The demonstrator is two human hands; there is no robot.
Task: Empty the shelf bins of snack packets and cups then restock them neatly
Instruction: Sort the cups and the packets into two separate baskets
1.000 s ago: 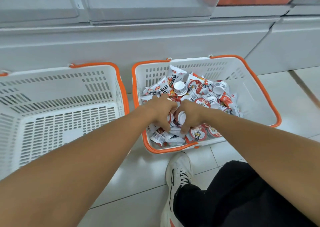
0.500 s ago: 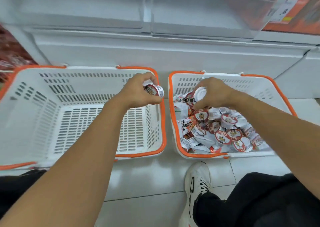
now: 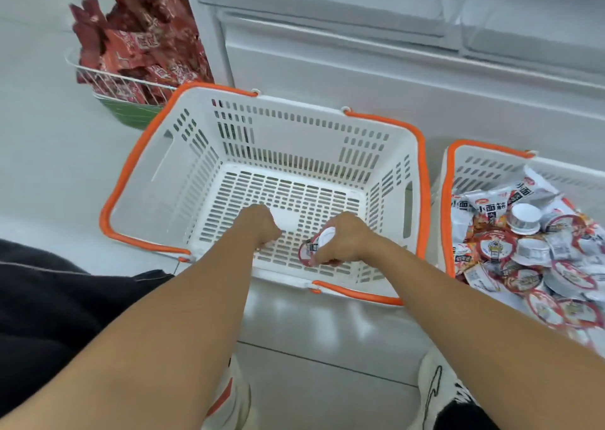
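An empty white basket with an orange rim point(image 3: 423, 200) stands on the floor in front of me. Both hands reach down to its slatted bottom. My right hand point(image 3: 348, 238) grips a small red-and-white snack cup point(image 3: 313, 248) on its side, just above the basket floor. My left hand point(image 3: 262, 226) is curled into a fist beside it, with only a sliver of white showing under the fingers. To the right a second basket point(image 3: 447, 207) holds a pile of snack packets and cups point(image 3: 523, 249).
Clear plastic shelf bins point(image 3: 327, 0) run along the white shelf unit above the baskets. A wire basket of dark red packets point(image 3: 140, 49) sits at the upper left. My white shoes point(image 3: 438, 387) and dark trousers point(image 3: 49, 298) are near the bottom edge.
Both hands lifted cups out of the full basket, carried them left and lowered them to the bottom of the empty basket. My view swung left, bringing the red packets into sight.
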